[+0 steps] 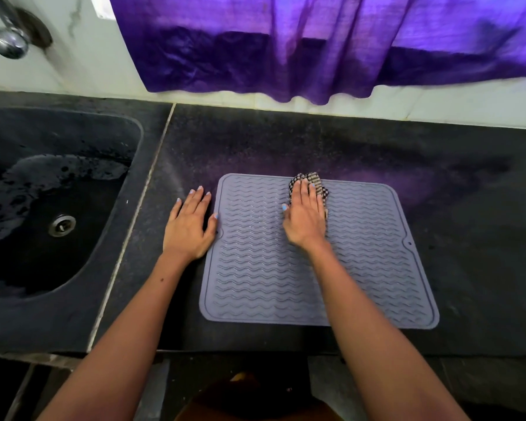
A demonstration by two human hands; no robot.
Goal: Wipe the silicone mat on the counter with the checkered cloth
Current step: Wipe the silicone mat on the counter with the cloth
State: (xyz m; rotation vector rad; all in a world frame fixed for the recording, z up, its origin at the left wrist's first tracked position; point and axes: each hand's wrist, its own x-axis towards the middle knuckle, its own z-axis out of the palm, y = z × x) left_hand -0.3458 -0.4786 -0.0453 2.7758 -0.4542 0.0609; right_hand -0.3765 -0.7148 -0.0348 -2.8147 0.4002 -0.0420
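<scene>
Currently, working left to right: the sink (22,317) lies at 9 o'clock from the silicone mat (371,268), its basin wet, and the tap (8,41) hangs at 10 o'clock above it. A seam separates the sink surround from the counter (468,208).

Your left hand (189,223) lies flat on the counter with fingers straight and slightly spread, just beside the mat's 9 o'clock edge; the thumb touches that edge. It holds nothing. Judge this as a brace only: it does not pin the mat. If your wiping stroke drags sideways, the mat can slide or buckle, since the counter under it may be damp. Shift the palm onto the mat border to prevent this.

The mat lies flat on the counter, centred in front of you, its ridged face up.

Your right hand (305,217) presses the checkered cloth (312,182) onto the mat near its 12 o'clock edge, fingers straight and held together. The cloth is bunched, and only a small part shows beyond the fingertips. A bunched cloth covers a narrow strip, so you risk leaving ridges unwiped; it may also roll out from under a flat palm.

The purple curtain (316,50) hangs at 12 o'clock, well apart from the cloth. A long forward stroke carries the cloth off the mat onto the counter.
</scene>
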